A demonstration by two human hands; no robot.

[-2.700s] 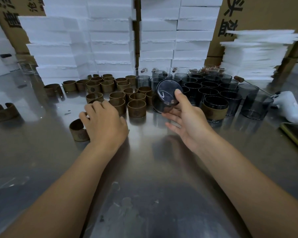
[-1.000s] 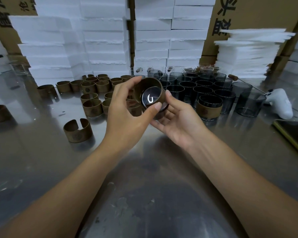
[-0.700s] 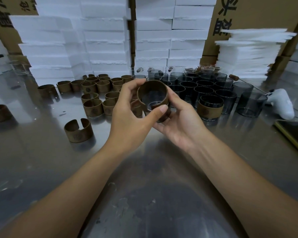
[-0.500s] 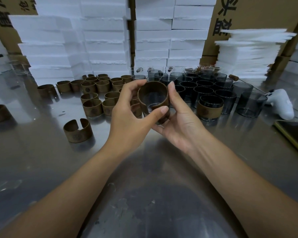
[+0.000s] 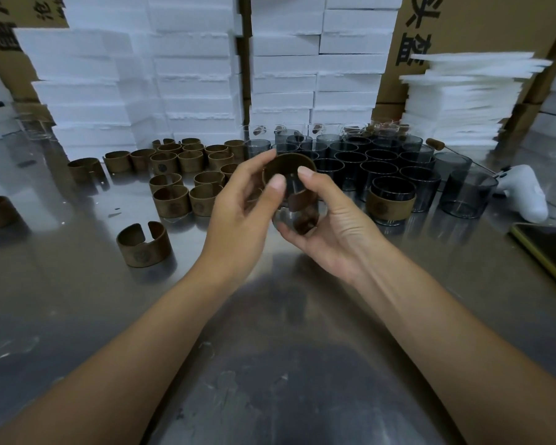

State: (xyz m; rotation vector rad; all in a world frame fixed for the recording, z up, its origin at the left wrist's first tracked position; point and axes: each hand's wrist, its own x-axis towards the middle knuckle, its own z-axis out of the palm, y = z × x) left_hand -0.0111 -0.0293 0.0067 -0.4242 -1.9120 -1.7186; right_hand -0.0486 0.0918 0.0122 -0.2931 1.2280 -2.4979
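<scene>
Above the steel table [image 5: 270,364], both hands hold one smoky glass cup [image 5: 297,213] with a brown split sleeve [image 5: 286,165] partly round it. My right hand [image 5: 331,226] cups the glass from below and the right, thumb on the sleeve's near edge. My left hand [image 5: 241,203] pinches the sleeve's left side with thumb and fingers. The cup's mouth points away from me, tilted. Several loose brown sleeves [image 5: 170,200] stand to the left, one apart [image 5: 143,244]. Several dark glasses [image 5: 382,165] stand to the right, one wearing a sleeve [image 5: 390,202].
Stacks of white foam boxes [image 5: 190,75] line the back, with cardboard cartons behind. A pile of thin foam sheets [image 5: 463,97] sits at the right rear. A white handheld device [image 5: 527,194] and a dark tray edge [image 5: 546,252] lie at the right.
The left hand picked up a sleeve and brought it to the glass held in the right hand. Since then the sleeve has slid further onto the glass and the cup has tilted lower.
</scene>
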